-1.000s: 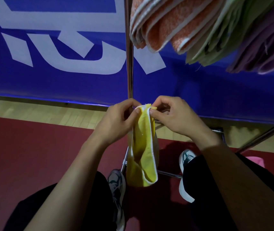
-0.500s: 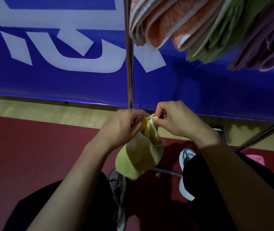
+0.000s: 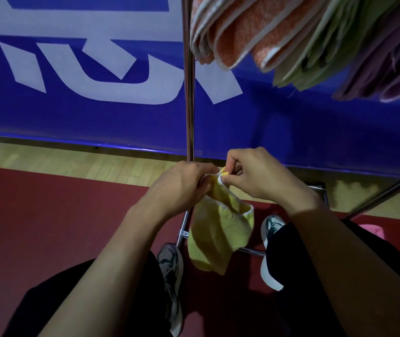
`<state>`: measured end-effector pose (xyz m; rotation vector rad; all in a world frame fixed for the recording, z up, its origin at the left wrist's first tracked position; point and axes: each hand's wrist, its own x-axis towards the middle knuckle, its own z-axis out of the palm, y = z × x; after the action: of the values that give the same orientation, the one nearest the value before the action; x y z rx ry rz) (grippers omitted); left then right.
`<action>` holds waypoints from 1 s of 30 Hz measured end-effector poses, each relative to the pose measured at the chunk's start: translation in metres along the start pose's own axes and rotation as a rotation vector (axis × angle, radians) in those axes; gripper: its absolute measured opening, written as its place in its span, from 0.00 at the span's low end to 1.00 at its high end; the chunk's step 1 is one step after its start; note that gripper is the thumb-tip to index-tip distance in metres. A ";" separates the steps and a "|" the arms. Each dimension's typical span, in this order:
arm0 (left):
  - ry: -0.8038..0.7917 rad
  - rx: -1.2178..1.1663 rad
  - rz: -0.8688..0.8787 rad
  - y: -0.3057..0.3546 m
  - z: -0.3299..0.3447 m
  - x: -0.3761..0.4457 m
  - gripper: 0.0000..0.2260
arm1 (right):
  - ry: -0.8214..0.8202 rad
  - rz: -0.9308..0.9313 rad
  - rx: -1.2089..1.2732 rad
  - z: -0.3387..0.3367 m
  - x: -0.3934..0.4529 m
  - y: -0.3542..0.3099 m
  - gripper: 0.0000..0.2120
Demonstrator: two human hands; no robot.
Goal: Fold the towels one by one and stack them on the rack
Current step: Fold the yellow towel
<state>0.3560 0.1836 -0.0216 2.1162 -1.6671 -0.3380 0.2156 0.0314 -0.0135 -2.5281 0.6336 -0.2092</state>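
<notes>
Head view looks down past our knees, and we take the upright chrome pole (image 3: 189, 93) of the rack as our landmark. Nearest us, at the foot of that pole, our two shoes (image 3: 169, 266) stand on the red floor on either side of the rack's low crossbars. Just above them hangs the yellow towel (image 3: 218, 232), bunched and doubled over, its white-trimmed edge curling open on the right; it swings free in the air in front of the pole, touching nothing but our fingers. Our left hand (image 3: 182, 188) grips the towel's top edge, fingers curled round the cloth just left of the pole's line. Our right hand (image 3: 259, 176) pinches the same top corner between thumb and fingertips just right of the pole, so both hands meet at one spot.

We judge that we are mid-fold on this towel: corners gathered together, the body not yet flat or squared. Next, we think, the move calls for smoothing the hanging part, aligning the edges, then lifting it up and to the right of the pole. There, farther off and higher, orange towels (image 3: 250, 37), green towels (image 3: 315, 57) and purple towels (image 3: 388, 62) already sit folded on the rack, before the blue banner (image 3: 72, 93).
</notes>
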 end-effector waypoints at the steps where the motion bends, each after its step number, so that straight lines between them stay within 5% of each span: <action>1: -0.006 0.014 0.004 0.000 -0.001 -0.001 0.16 | -0.009 0.005 0.014 0.000 0.000 0.000 0.10; 14: 0.045 0.033 0.037 -0.006 0.001 -0.002 0.12 | -0.047 -0.026 0.096 0.003 -0.001 -0.004 0.14; 18: 0.044 0.094 -0.123 -0.006 0.003 -0.003 0.06 | 0.013 -0.054 0.088 0.003 0.000 -0.010 0.02; 24: 0.030 0.072 -0.368 -0.025 -0.003 -0.003 0.01 | 0.140 -0.145 0.178 -0.015 0.001 -0.016 0.06; 27: -0.058 0.083 -0.496 -0.049 -0.015 -0.011 0.15 | 0.221 -0.109 0.247 -0.030 -0.001 -0.009 0.06; 30: -0.337 0.155 -0.614 -0.075 -0.021 -0.026 0.22 | 0.254 -0.020 0.181 -0.043 -0.002 0.011 0.06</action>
<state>0.4234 0.2264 -0.0401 2.7859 -1.1811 -0.8062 0.1981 0.0052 0.0173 -2.3531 0.6546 -0.5751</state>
